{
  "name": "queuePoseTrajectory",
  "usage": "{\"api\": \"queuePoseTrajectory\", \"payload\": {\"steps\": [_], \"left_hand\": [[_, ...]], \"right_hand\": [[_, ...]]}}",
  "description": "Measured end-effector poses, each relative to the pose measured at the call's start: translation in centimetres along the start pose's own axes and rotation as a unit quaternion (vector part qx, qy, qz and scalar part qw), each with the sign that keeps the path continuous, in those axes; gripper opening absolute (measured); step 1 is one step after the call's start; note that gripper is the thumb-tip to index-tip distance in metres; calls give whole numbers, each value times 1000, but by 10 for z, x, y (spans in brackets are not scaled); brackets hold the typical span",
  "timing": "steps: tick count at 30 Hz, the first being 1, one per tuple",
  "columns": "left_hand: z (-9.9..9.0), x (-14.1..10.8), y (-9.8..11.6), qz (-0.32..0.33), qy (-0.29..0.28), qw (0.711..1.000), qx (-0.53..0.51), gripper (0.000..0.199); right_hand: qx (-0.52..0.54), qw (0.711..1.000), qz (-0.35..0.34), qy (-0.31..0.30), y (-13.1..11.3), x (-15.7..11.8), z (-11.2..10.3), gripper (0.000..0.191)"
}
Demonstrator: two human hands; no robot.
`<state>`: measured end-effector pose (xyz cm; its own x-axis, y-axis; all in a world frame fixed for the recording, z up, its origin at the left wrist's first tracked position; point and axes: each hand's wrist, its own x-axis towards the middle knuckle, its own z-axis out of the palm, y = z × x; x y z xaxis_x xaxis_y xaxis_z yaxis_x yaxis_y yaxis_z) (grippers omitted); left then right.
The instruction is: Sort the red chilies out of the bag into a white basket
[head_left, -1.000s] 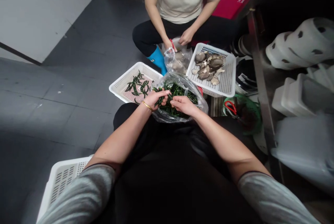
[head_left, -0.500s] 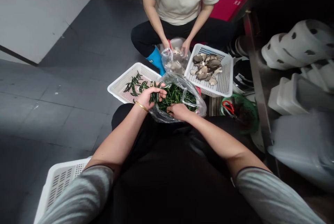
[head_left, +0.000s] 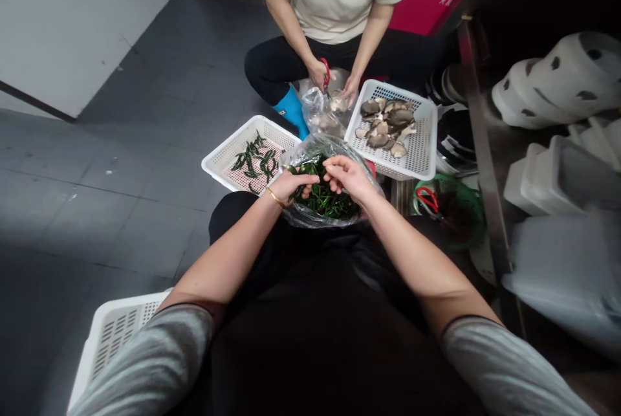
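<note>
Green peppers [head_left: 330, 202] fill a clear plastic bag [head_left: 310, 218] between my knees. My left hand [head_left: 294, 184], with a gold bracelet at the wrist, is closed around several green peppers above the bag's left side. Close to its right, over the bag, my right hand [head_left: 344, 178] has its thumb and fingertips pinched together; what they hold is too small to make out. Just left of the bag stands a white perforated basket [head_left: 220, 160] with loose green peppers [head_left: 252, 156] lying in it.
Opposite, a person [head_left: 339, 2] holds red-handled scissors [head_left: 326, 70] over a clear bag. A white basket [head_left: 427, 138] holds mushrooms [head_left: 388, 121]. Red scissors [head_left: 427, 199] lie on a green container [head_left: 466, 215] at right. Another basket [head_left: 114, 332] stands lower left; tubs [head_left: 557, 176] fill a shelf.
My right hand has risen out of the peppers to beside my left hand. My left hand has moved slightly right and down, turning inward. The other person's scissors have come up into view.
</note>
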<state>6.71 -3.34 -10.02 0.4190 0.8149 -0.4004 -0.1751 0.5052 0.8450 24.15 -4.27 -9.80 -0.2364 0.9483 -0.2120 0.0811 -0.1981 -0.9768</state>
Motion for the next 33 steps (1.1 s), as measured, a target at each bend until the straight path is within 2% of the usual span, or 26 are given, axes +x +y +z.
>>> {"api": "queuePoseTrajectory", "payload": {"steps": [2,5,7,9,11,12,13,14,18,19,21,22,24,27,29,31,33], "left_hand": [[-3,0,3,-15,16,998,-51,24],[-10,1,9,-23,45,993,-111,13],[-13,1,13,-26,55,989,-136,8],[-16,-1,15,-30,51,988,-141,6],[-16,-3,17,-28,37,991,-129,17],[-16,-5,17,-22,30,992,-121,23],[-16,-6,17,-14,24,993,-114,28],[-16,-7,17,-7,20,994,-108,30],[-15,-7,14,5,29,996,-88,30],[-15,-7,14,5,32,996,-80,30],[-15,-4,13,-3,40,997,-66,28],[-14,-3,13,-12,45,997,-61,26],[-13,-2,13,-33,53,996,-62,21],[-12,-2,14,-48,40,996,-68,19],[-12,-3,13,-39,22,997,-62,22],[-14,-4,12,-17,16,998,-50,25],[-16,-4,11,0,27,999,-41,26]], "right_hand": [[-45,998,22,-34,8,-3,0,28],[-233,971,11,-60,17,-7,-1,24],[-394,914,-49,-77,23,-8,2,16],[-526,829,-96,-163,29,-8,10,27],[-598,753,-114,-250,37,-7,20,37],[-614,733,-119,-269,41,-5,24,37],[-621,726,-123,-270,44,-3,25,33],[-618,732,-127,-258,46,-1,25,29],[-555,809,-124,-147,39,12,-1,20],[-545,822,-116,-116,34,15,-9,19],[-542,830,-103,-81,24,16,-21,18],[-550,825,-101,-81,20,15,-23,18],[-583,797,-100,-121,17,10,-15,21],[-652,722,-99,-210,27,1,12,34],[-678,689,-103,-234,37,-3,26,37],[-676,694,-113,-222,44,-2,28,36],[-652,725,-121,-187,44,2,17,33]]}}
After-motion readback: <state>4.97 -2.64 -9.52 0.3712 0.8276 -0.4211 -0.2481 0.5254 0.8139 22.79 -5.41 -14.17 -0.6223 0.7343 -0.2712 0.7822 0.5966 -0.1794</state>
